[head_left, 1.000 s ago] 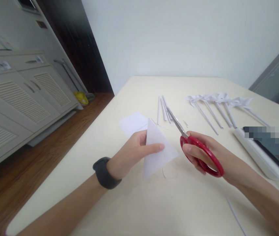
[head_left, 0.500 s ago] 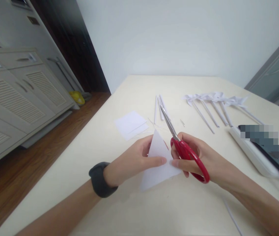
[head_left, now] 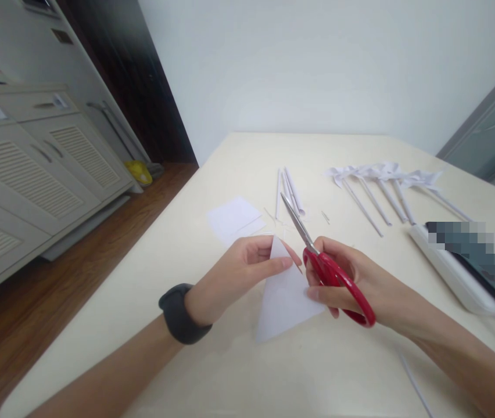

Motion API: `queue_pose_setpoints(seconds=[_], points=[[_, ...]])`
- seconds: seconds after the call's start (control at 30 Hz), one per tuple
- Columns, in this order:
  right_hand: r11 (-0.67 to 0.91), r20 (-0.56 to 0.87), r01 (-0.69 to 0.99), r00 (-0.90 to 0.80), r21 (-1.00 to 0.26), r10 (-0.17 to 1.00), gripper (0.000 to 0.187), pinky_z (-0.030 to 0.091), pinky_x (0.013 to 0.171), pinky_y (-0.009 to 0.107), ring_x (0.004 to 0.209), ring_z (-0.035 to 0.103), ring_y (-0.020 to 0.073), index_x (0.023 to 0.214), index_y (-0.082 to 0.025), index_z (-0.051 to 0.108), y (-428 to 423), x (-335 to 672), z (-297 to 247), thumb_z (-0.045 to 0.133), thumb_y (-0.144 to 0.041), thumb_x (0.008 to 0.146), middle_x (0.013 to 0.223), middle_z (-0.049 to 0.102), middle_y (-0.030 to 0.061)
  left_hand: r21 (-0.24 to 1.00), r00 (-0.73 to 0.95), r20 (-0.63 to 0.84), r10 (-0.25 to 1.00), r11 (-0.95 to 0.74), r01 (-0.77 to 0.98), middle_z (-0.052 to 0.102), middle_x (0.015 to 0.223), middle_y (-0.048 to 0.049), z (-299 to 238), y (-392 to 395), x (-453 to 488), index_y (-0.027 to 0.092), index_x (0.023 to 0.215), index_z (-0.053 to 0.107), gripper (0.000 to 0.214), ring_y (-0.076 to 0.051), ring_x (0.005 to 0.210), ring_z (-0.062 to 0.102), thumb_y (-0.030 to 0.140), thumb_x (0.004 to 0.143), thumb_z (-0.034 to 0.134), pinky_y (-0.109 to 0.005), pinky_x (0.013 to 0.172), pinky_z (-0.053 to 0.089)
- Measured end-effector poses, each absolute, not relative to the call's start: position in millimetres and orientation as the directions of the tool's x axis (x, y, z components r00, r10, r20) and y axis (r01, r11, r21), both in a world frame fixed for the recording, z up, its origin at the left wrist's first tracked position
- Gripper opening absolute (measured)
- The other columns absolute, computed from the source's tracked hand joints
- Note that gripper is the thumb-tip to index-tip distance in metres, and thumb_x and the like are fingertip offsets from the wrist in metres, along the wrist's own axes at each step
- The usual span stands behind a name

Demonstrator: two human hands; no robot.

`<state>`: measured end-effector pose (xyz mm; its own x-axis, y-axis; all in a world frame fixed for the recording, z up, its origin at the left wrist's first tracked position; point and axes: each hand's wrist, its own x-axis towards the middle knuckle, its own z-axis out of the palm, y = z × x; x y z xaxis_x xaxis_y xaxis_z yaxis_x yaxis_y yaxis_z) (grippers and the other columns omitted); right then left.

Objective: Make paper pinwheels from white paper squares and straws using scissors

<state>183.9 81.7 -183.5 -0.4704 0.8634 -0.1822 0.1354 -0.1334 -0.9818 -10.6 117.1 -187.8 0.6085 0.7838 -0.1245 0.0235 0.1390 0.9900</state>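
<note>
A white sheet of paper [head_left: 284, 307], apparently folded into a triangle, hangs between my hands above the table. My left hand [head_left: 251, 264] pinches it near its upper point, thumb in front and fingers behind. My right hand [head_left: 339, 278] grips red-handled scissors [head_left: 328, 268], whose closed blades point up and away to the left. The right thumb also touches the right edge of the paper. Beyond the left hand lie white paper squares [head_left: 235, 216], partly overlapping. Several rolled white paper tubes [head_left: 291, 191] lie just past the scissor tips.
Several white paper pinwheels [head_left: 382, 171] on sticks lie at the right rear of the pale table [head_left: 239, 157]. A white device [head_left: 448, 267], partly blurred out, is at the right. Thin slivers [head_left: 326, 217] lie mid-table. A white stick [head_left: 416, 383] lies by my right forearm.
My left thumb has slid up the paper toward its upper point. The paper has tilted a little, and the scissors stay in my right hand.
</note>
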Motion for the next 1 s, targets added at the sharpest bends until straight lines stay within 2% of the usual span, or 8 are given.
queue_pose_setpoints(seconds=[0.23, 0.4, 0.53, 0.7, 1.0], points=[[-0.136, -0.190, 0.148, -0.461, -0.980, 0.867, 0.021, 0.045, 0.050, 0.019, 0.060, 0.049, 0.0072, 0.078, -0.020, 0.044, 82.5, 185.6, -181.6, 0.062, -0.011, 0.073, 0.075, 0.051, -0.0039, 0.989, 0.596, -0.132, 0.792, 0.147, 0.023, 0.067, 0.084, -0.0034, -188.5, 117.8, -12.6, 0.014, 0.087, 0.065, 0.019, -0.013, 0.077, 0.060, 0.030, 0.082, 0.055, -0.022, 0.070, 0.044], [-0.141, -0.190, 0.141, -0.452, -0.980, 0.871, 0.023, 0.045, 0.050, 0.018, 0.060, 0.049, 0.0072, 0.076, -0.020, 0.043, 83.8, 185.1, -180.2, 0.063, -0.010, 0.071, 0.073, 0.051, -0.0045, 0.986, 0.577, -0.155, 0.802, 0.162, 0.040, 0.068, 0.084, -0.0036, -187.4, 118.9, -13.8, 0.014, 0.088, 0.067, 0.019, -0.011, 0.072, 0.060, 0.029, 0.081, 0.057, -0.018, 0.064, 0.045], [-0.141, -0.192, 0.144, -0.451, -0.979, 0.872, 0.022, 0.045, 0.049, 0.019, 0.057, 0.050, 0.0068, 0.076, -0.020, 0.043, 83.1, 186.4, -180.4, 0.063, -0.012, 0.072, 0.073, 0.052, -0.0049, 0.985, 0.586, -0.153, 0.796, 0.168, 0.030, 0.069, 0.085, -0.0045, -188.2, 119.0, -14.3, 0.014, 0.089, 0.067, 0.020, -0.011, 0.074, 0.062, 0.029, 0.081, 0.058, -0.019, 0.066, 0.047], [-0.159, -0.212, 0.150, -0.465, -0.976, 0.860, 0.021, 0.041, 0.046, 0.019, 0.053, 0.050, 0.0061, 0.077, -0.019, 0.042, 82.4, 188.1, -181.6, 0.063, -0.020, 0.076, 0.073, 0.052, -0.0050, 0.983, 0.606, -0.156, 0.780, 0.185, 0.015, 0.069, 0.089, -0.0060, -189.8, 118.6, -15.5, 0.016, 0.097, 0.065, 0.023, -0.016, 0.081, 0.064, 0.032, 0.083, 0.055, -0.026, 0.074, 0.049], [-0.152, -0.214, 0.170, -0.455, -0.974, 0.864, 0.024, 0.039, 0.046, 0.020, 0.051, 0.051, 0.0066, 0.077, -0.020, 0.042, 84.6, 189.0, -180.7, 0.066, -0.023, 0.074, 0.069, 0.052, -0.0060, 0.980, 0.610, -0.147, 0.779, 0.200, -0.019, 0.069, 0.095, -0.0091, -187.8, 118.4, -15.7, 0.014, 0.096, 0.065, 0.030, -0.014, 0.078, 0.064, 0.035, 0.088, 0.046, -0.022, 0.070, 0.049]])
